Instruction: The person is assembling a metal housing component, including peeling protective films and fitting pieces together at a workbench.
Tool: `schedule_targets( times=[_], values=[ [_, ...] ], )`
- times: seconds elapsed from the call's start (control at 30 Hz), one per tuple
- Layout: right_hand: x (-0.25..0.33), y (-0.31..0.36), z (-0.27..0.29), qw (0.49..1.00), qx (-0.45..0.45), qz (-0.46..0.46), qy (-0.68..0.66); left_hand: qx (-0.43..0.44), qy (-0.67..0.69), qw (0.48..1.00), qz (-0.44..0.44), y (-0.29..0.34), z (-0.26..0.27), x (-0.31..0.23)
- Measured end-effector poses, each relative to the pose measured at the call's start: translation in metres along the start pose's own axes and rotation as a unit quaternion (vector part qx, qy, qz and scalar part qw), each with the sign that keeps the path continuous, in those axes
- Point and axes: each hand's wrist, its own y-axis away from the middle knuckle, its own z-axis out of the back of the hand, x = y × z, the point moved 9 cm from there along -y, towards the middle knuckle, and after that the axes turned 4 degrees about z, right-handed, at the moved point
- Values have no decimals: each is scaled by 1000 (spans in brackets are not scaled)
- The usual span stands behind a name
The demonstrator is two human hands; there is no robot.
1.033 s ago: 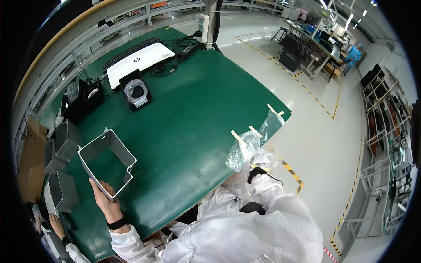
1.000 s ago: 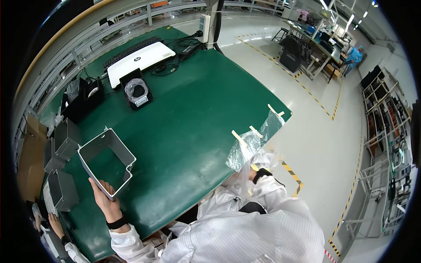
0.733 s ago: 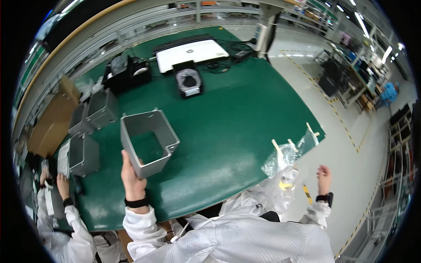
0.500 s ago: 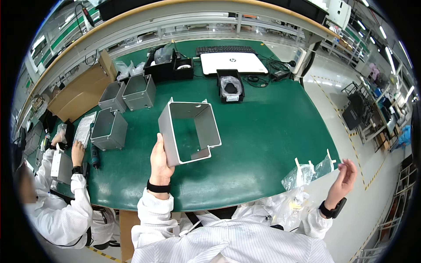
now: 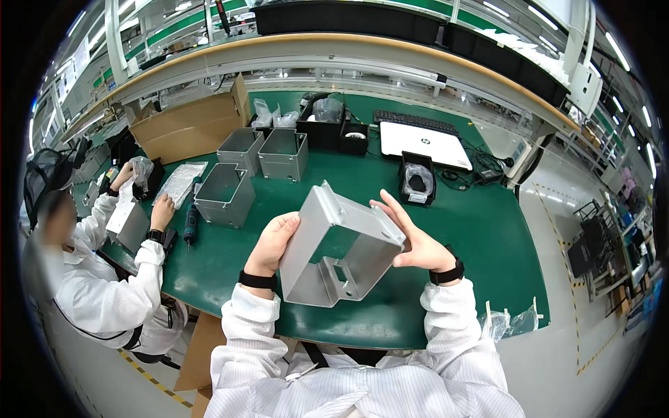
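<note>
Two hands are on one grey sheet-metal housing, held up over the green table right in front of the person. The left hand is curled around the housing's left wall, fingers wrapped over the edge and thumb on the outside. The right hand is pressed against the right wall with the fingers mostly straight and spread, so it's more of a flat-palm brace than a real grab. The housing is tilted, open side facing up toward the camera, with cut-outs showing in its lower panel.

Everything else, relative to that housing: just behind and to the left, three more grey metal boxes stand on the table, open tops up. Behind those is a brown cardboard box. Straight behind the housing there's a small black tray with a bagged part in it, and beyond that a white flat device with a black keyboard behind it. Off to the far left a co-worker in a white coat sits at the table edge, their hands on a small bag and a grey part. Down to the right of the housing, at the table's near edge, some clear plastic bags lie crumpled.
</note>
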Motion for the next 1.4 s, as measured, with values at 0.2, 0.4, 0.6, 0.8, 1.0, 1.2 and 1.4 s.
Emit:
schedule_targets(
  times=[0.2, 0.4, 0.6, 0.8, 1.0, 1.2, 1.4],
  values=[
    [-14, 8, -18, 988, 67, -2, 136, 146, -290, 935, 144, -31, -25, -13],
    [-53, 31, -20, 992, -31, -73, 95, 202, -406, 874, 173, -86, -50, 2],
    [-95, 54, 14, 971, -227, -61, 53, -19, -156, 988, -8, -121, -11, -11],
    [-99, 52, 17, 956, -265, -36, 120, -293, -20, 948, -123, -54, 73, 57],
    [-91, 58, -19, 915, -308, -54, 256, -311, -36, 947, -76, -32, 59, 140],
    [-107, 81, 21, 954, -282, -97, 20, -299, -220, 926, -70, -34, 54, 130],
    [-71, 100, 158, 797, -516, -11, 313, -252, -160, 954, -34, -53, 51, 141]
  ],
)
